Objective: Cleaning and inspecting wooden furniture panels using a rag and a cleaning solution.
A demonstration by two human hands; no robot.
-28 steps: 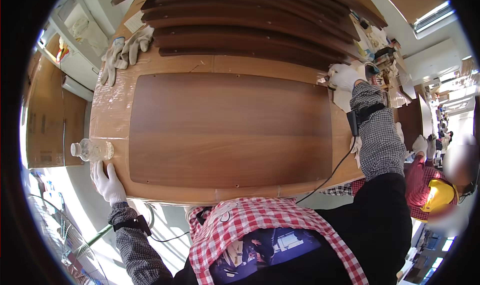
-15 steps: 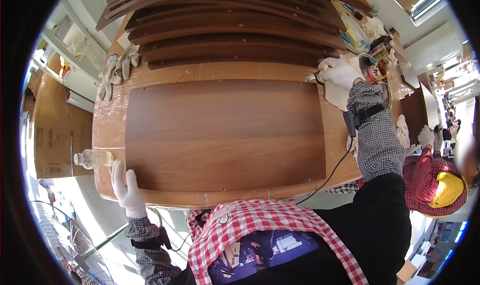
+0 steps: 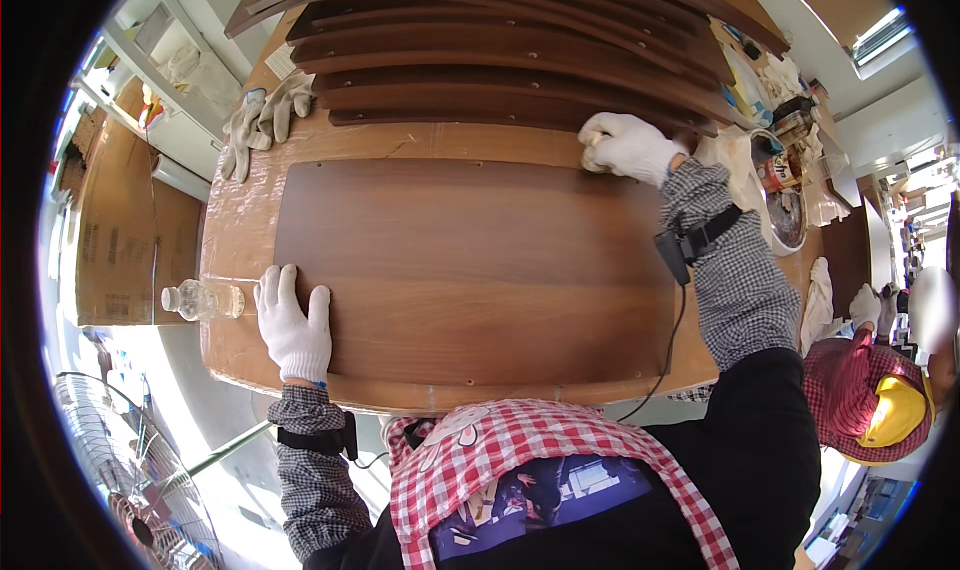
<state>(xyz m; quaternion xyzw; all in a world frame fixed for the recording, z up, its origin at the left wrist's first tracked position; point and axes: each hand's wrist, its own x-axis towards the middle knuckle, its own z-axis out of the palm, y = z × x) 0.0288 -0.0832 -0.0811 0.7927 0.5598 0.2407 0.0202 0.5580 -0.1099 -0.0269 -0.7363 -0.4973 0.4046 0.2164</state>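
Note:
A flat brown wood-grain board (image 3: 480, 270) lies on the table in front of me. My left hand (image 3: 293, 328), in a white knit glove, rests at the board's left edge with its fingers stretched out and thumb apart. A clear bottle (image 3: 203, 300) lies on its side just left of that hand. Above the board's far edge, toward its right end, my right hand (image 3: 630, 148) is closed in a white glove. Its fingers curl around something small that I cannot make out. Beyond it is a stack of similar brown boards (image 3: 500, 52).
A pair of used gloves (image 3: 265, 122) lies at the far left of the cardboard-covered table (image 3: 235, 255). Cloths, a round container (image 3: 787, 220) and a red-labelled can (image 3: 780, 173) crowd the right side. A co-worker in a yellow-and-red garment (image 3: 868, 395) is at the right. A wire fan (image 3: 135, 470) stands lower left.
My right hand has moved left from beside the cloths to over the board's far right part. My left hand has come from beside the bottle onto the board's left edge. The view has shifted slightly.

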